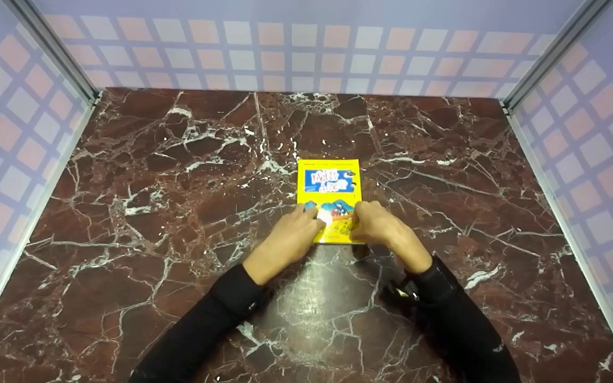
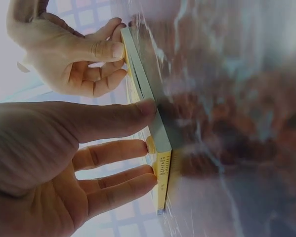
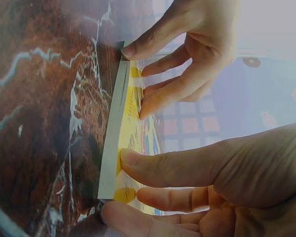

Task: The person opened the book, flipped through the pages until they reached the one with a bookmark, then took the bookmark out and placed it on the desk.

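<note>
A yellow book (image 1: 330, 199) with a blue title panel and a colourful picture lies on the marble-patterned table, its cover facing up. The left hand (image 1: 297, 230) grips its near left corner. In the left wrist view, that thumb presses the white page edge (image 2: 160, 131) while fingertips touch the cover beside the spine (image 2: 162, 173). At the near right corner, the right hand (image 1: 377, 222) pinches the book. Its thumb (image 3: 130, 157) rests on the cover in the right wrist view, with a finger (image 3: 120, 217) against the corner. A narrow gap shows among the pages.
The dark red table (image 1: 179, 234) has white veins. A checked wall (image 1: 306, 58) stands along the back, with similar panels (image 1: 8, 122) at the left and right. Light glares off the table (image 1: 309, 298) between the black sleeves.
</note>
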The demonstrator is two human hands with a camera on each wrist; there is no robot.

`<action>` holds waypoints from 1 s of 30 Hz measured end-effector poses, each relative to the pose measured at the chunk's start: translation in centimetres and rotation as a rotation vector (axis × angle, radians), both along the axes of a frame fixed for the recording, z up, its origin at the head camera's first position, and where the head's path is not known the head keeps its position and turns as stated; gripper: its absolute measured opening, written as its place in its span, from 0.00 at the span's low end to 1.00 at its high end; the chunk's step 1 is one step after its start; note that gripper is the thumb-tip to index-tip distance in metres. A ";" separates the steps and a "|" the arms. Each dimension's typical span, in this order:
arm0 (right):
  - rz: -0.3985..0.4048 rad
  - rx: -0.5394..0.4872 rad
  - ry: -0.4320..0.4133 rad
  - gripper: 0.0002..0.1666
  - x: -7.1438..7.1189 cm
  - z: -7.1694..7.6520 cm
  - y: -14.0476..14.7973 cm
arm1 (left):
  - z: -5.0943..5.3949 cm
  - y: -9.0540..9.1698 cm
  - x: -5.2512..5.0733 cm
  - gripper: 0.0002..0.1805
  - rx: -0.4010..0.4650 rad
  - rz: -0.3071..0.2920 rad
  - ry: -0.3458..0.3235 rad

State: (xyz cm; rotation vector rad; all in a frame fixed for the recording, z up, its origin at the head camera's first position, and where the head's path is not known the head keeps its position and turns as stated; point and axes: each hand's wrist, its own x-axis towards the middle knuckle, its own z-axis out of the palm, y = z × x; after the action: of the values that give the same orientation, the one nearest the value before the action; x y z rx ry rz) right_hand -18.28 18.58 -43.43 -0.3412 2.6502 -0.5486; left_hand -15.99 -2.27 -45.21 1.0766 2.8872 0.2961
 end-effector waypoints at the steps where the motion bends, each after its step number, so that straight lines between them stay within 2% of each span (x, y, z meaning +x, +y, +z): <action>1: -0.001 0.004 -0.006 0.06 0.1 0.1 0.0 | 0.0 0.0 0.1 0.10 -0.001 -0.005 0.007; 7: 0.004 0.006 -0.065 0.06 0.4 0.2 0.0 | -0.1 -0.1 0.7 0.08 -0.017 -0.024 0.027; 13: 0.002 0.005 -0.136 0.07 0.5 0.3 0.0 | 0.3 0.1 1.1 0.07 -0.035 -0.013 -0.003; 24: 0.003 -0.019 -0.170 0.08 0.7 0.5 0.4 | 0.5 0.6 1.7 0.11 -0.045 0.000 -0.004; 27: 0.012 -0.048 -0.163 0.09 0.6 0.5 0.5 | 0.7 0.5 1.6 0.11 -0.040 0.006 -0.047; 30: 0.008 -0.074 -0.155 0.08 0.4 0.4 0.7 | 1.1 0.4 1.2 0.10 -0.046 0.021 -0.117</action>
State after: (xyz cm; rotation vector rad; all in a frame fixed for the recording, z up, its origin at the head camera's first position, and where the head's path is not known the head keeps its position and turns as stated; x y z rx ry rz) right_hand -17.85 19.33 -43.07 -0.3181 2.4834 -0.6456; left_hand -14.78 -1.82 -44.10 0.9884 2.7896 0.2825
